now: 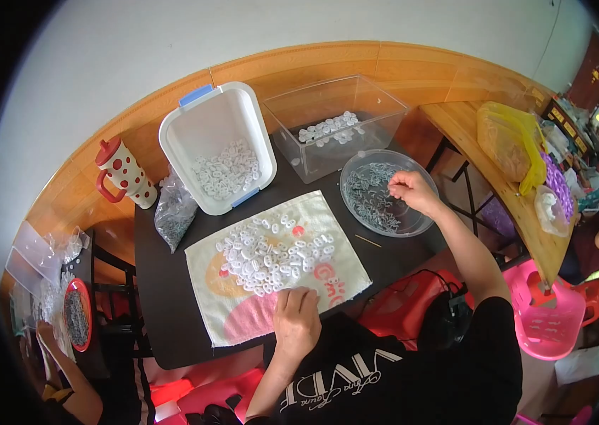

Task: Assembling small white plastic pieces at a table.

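Observation:
My left hand (297, 322) rests at the near edge of a printed towel (204, 308), its fingers curled together. Whatever it may hold is hidden beneath them. Just beyond it lies a heap of small white oval plastic pieces (257, 258). Over a round clear bowl (423, 221) on the right, my right hand (413, 193) has thumb and fingers pinched together. Anything between those fingertips is too small to make out. The bowl contains many small grey metal pieces that look like screws (370, 191).
Behind the towel stand a white tub (264, 145) and a clear box (306, 159), both with white pieces inside. A bag of grey pieces (174, 212), a spotted tumbler (129, 173) and a thin stick (367, 241) are nearby. Another person's arm (65, 368) shows at left.

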`<state>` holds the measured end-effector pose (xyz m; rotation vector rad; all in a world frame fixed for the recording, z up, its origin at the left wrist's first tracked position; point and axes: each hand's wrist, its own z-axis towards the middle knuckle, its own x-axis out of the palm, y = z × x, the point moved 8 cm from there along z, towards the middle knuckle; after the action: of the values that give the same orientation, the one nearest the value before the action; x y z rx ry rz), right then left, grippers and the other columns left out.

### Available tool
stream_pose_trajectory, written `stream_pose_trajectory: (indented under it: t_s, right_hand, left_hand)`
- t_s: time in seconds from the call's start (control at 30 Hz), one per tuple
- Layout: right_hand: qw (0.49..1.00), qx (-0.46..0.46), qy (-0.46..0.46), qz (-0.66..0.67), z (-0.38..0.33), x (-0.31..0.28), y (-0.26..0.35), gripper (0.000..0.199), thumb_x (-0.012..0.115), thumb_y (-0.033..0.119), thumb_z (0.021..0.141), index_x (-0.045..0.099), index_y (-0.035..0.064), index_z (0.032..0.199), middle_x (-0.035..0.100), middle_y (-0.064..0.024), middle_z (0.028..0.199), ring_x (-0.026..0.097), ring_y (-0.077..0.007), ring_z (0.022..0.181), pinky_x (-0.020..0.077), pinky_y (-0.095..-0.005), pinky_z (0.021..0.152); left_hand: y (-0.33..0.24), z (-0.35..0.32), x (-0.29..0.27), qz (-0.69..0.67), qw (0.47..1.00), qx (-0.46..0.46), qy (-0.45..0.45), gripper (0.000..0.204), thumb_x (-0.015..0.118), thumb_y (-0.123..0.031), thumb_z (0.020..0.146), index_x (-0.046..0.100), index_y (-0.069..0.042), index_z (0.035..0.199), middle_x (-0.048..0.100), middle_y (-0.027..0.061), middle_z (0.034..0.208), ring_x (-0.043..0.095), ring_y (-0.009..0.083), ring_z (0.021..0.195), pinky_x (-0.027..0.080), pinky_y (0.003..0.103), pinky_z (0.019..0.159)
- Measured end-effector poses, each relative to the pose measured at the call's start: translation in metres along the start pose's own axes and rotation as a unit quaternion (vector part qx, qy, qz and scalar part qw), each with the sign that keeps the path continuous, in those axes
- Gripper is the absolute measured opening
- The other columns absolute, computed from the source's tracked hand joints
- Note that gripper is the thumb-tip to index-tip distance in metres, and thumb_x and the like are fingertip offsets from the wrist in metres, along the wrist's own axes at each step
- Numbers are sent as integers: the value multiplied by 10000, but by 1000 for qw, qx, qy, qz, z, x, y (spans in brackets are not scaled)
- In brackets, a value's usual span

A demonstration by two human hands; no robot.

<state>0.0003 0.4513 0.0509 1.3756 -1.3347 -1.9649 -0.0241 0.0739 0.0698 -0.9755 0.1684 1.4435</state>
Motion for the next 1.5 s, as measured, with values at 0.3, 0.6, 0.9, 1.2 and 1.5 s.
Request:
stream_pose_trajectory:
  t_s: [0.3, 0.6, 0.9, 1.2, 1.5]
  right_hand:
    - [1000, -12, 7, -17, -1, -2, 2, 105, 571, 73, 949, 616, -3, 892, 638, -37, 793, 576, -100, 732, 472, -253, 676]
    - [997, 1, -35, 73, -9, 1, 23, 98, 592, 99, 949, 632, 20, 906, 683, -43, 847, 619, -92, 764, 485, -237, 673]
    - [999, -33, 11, 10, -15, 25, 47, 70, 607, 69, 928, 629, 16, 888, 675, -42, 834, 629, -96, 757, 481, -233, 666]
    - [955, -279, 85, -57, -102, 107, 174, 34, 610, -15, 875, 593, 13, 865, 609, -103, 820, 611, -227, 755, 469, -312, 665]
    - [862, -479, -59, -156, -179, 195, 188, 244, 687, -3, 708, 592, -2, 933, 549, -100, 834, 550, -277, 683, 445, -374, 604]
  left_hand:
    - [-1, 1, -1, -1, 1000, -11, -8, 197, 669, 67, 739, 653, 19, 929, 621, 138, 932, 572, 327, 825, 484, 404, 715]
    - [6, 1, -6, 2, 999, -41, -31, 158, 675, 63, 751, 658, 23, 903, 619, 142, 906, 567, 331, 809, 476, 406, 704]
    - [10, -1, -7, -6, 997, -59, -48, 168, 695, 50, 744, 662, 22, 906, 616, 140, 916, 565, 330, 825, 471, 406, 711]
    - [12, -5, -32, -165, 972, -135, -98, 178, 717, 41, 795, 676, 22, 967, 661, 120, 913, 596, 218, 747, 479, 320, 657]
    - [31, -29, -21, -449, 857, -244, -66, 84, 673, 41, 879, 699, 45, 960, 664, 93, 938, 575, 96, 695, 461, 207, 595]
